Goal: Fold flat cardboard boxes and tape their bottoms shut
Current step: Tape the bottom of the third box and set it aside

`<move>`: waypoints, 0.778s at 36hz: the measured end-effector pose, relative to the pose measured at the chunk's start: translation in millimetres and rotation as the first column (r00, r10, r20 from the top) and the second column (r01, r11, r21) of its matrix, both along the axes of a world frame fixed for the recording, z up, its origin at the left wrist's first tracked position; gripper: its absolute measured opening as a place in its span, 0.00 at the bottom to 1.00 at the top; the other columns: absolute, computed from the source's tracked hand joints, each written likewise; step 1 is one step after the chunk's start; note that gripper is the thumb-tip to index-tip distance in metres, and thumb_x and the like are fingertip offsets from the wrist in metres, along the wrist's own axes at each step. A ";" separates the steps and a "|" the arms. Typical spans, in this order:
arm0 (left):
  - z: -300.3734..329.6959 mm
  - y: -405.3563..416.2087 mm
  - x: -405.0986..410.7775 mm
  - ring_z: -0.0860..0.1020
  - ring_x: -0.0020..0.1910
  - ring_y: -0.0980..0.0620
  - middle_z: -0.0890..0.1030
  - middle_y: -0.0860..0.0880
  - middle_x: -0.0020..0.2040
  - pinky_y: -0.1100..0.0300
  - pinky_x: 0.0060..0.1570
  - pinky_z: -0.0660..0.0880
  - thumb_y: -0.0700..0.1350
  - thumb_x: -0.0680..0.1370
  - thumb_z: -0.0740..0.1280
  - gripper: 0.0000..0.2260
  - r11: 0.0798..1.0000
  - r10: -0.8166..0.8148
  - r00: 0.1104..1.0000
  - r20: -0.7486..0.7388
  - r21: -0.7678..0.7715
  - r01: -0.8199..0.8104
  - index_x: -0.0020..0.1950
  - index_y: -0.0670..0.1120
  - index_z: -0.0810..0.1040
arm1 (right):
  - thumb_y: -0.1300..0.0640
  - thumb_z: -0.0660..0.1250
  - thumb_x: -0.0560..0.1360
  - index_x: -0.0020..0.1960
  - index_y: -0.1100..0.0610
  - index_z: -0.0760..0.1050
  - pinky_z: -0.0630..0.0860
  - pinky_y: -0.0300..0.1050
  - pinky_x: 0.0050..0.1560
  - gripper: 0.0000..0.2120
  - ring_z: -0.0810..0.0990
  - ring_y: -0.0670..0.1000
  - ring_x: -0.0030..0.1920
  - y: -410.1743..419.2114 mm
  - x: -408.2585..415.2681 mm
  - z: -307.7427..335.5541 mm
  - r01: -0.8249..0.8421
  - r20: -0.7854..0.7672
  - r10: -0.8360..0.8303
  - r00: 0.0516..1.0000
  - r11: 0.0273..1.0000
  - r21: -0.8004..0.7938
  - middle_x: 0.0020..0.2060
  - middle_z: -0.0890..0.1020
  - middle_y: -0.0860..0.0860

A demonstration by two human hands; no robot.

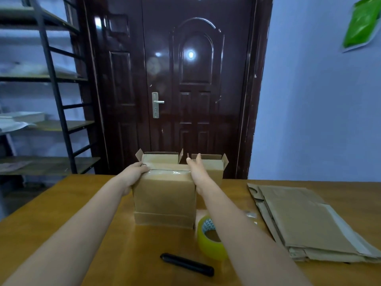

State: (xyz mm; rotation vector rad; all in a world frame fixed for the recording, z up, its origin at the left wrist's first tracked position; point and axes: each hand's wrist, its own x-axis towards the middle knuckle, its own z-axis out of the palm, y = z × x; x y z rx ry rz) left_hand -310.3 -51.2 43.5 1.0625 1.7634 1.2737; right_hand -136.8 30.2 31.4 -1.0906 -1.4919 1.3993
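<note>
- A dark door (185, 79) stands behind the wooden tabletop (82, 203).
- A taped cardboard box (165, 195) sits mid-tabletop, bottom up.
- The left hand (134, 172) grips its top left edge.
- The right hand (195, 168), fingers straight, rests against its right side.
- A tape roll (208, 240) and flat boxes (299, 219) lie to the right.

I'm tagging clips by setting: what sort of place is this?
Probably a small packing or storage room: a wooden table with a stack of flat brown cardboard boxes, a yellow-green tape roll, and black metal shelving beside a dark door.
</note>
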 end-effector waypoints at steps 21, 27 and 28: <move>7.1 -28.1 11.3 0.77 0.41 0.50 0.83 0.50 0.36 0.58 0.40 0.71 0.50 0.82 0.55 0.15 0.998 0.056 0.975 0.217 0.028 -0.064 0.50 0.46 0.79 | 0.25 0.39 0.71 0.76 0.56 0.58 0.61 0.56 0.72 0.46 0.64 0.59 0.71 -32.8 25.2 16.0 0.045 0.356 0.042 0.933 0.971 -0.233 0.73 0.65 0.58; 23.1 -41.0 13.8 0.77 0.51 0.47 0.79 0.46 0.54 0.54 0.46 0.72 0.56 0.82 0.53 0.19 0.988 0.027 0.984 0.175 0.146 -0.053 0.59 0.46 0.78 | 0.28 0.42 0.74 0.74 0.60 0.60 0.65 0.55 0.70 0.43 0.69 0.59 0.68 -43.1 38.2 31.4 0.123 0.220 -0.077 0.972 0.971 -0.203 0.70 0.69 0.58; 26.9 -42.7 14.9 0.76 0.50 0.46 0.79 0.45 0.53 0.54 0.45 0.72 0.55 0.82 0.53 0.19 0.982 0.026 0.984 0.176 0.180 -0.059 0.57 0.46 0.78 | 0.30 0.43 0.75 0.74 0.60 0.61 0.66 0.54 0.69 0.41 0.70 0.58 0.66 -44.3 41.7 35.6 0.139 0.167 -0.110 0.980 0.974 -0.177 0.68 0.71 0.57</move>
